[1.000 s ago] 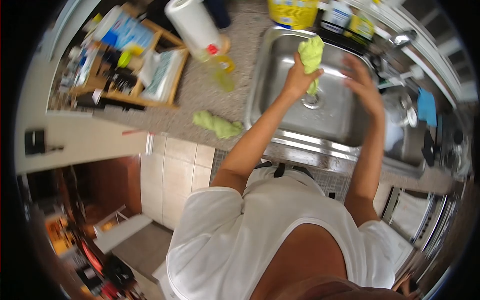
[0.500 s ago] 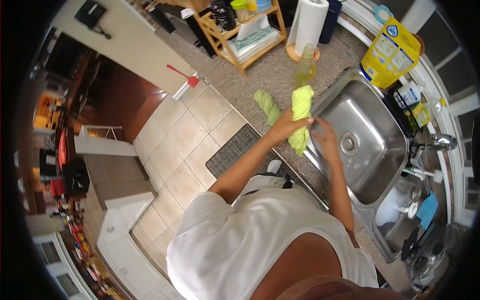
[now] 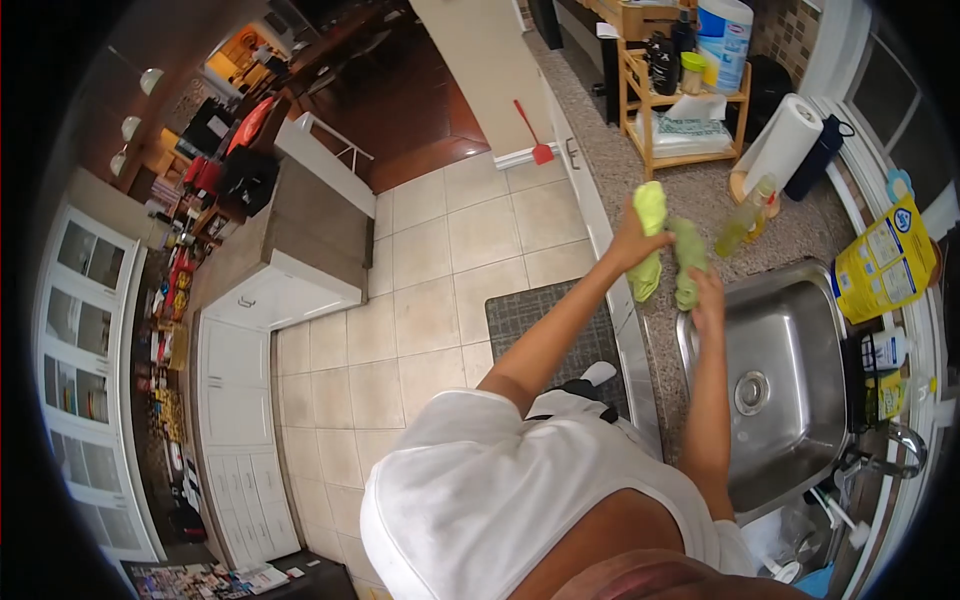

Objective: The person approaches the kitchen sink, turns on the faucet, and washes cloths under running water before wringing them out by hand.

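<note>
My left hand (image 3: 632, 243) is closed around a bright yellow-green cloth (image 3: 648, 212), bunched lengthwise, near the counter's front edge. Right beside it is a duller green cloth (image 3: 687, 258), also bunched. My right hand (image 3: 708, 297) has its fingers on the lower end of this second cloth, left of the sink. A clear bottle with yellowish liquid (image 3: 738, 228) stands on the counter behind the cloths.
The steel sink (image 3: 790, 350) lies to the right. Behind are a paper towel roll (image 3: 781, 150), a dark blue bottle (image 3: 818, 158), a wooden rack (image 3: 690, 158) and a yellow pouch (image 3: 882, 262). A grey mat (image 3: 540, 320) lies on the tiled floor.
The view has turned left. My left hand has carried the bright cloth from over the sink to the counter's edge. My right hand, empty before, now grips the duller cloth.
</note>
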Available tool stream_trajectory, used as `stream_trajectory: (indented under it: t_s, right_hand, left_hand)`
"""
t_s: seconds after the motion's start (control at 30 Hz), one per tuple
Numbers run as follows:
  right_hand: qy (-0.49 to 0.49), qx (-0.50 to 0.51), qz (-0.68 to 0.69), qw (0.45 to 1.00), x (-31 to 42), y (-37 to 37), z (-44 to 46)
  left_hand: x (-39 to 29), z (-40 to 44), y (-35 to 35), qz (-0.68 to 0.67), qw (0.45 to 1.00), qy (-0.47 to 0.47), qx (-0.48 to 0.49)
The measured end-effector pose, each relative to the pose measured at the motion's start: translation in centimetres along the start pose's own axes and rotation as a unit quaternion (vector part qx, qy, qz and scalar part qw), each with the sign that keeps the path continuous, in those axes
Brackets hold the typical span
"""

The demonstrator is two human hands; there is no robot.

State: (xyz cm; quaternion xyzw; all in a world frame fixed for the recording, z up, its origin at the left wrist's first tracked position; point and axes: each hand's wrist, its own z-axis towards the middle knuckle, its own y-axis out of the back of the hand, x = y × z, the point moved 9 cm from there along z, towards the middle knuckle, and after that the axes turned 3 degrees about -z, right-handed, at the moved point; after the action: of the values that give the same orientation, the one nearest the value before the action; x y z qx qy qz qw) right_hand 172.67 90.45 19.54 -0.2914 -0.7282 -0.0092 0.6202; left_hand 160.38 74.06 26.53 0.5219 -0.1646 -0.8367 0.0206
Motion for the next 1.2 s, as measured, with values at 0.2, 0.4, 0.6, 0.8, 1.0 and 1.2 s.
stream_trajectory:
  t_s: [0.2,0.4,0.6,0.8,1.0,1.2]
  right_hand:
    - [-0.017,-0.050,0.446,0.893,3.3,6.1,-10.3]
    - [0.018,0.233,0.655,0.718,9.5,2.1,-18.1]
    - [0.000,0.353,0.789,0.503,19.0,-9.7,-23.8]
    - [0.043,0.475,0.678,0.560,25.1,-11.8,-29.4]
    - [0.146,0.230,0.393,0.878,21.8,-0.4,-26.8]
    - [0.078,-0.159,0.057,0.983,10.4,13.5,-20.9]
  left_hand:
    - [0.0,-5.4,-9.3,0.327,0.854,0.099,0.391]
    - [-6.5,-4.3,-11.6,0.270,0.877,0.098,0.386]
    - [-28.9,-7.9,-16.2,-0.637,0.545,0.079,0.540]
    - [-45.7,-9.6,-10.8,-0.750,0.219,-0.030,0.623]
    - [-44.2,-10.6,-13.9,-0.467,0.652,-0.062,0.594]
    - [-33.3,-14.2,-25.4,-0.180,0.852,-0.193,0.452]
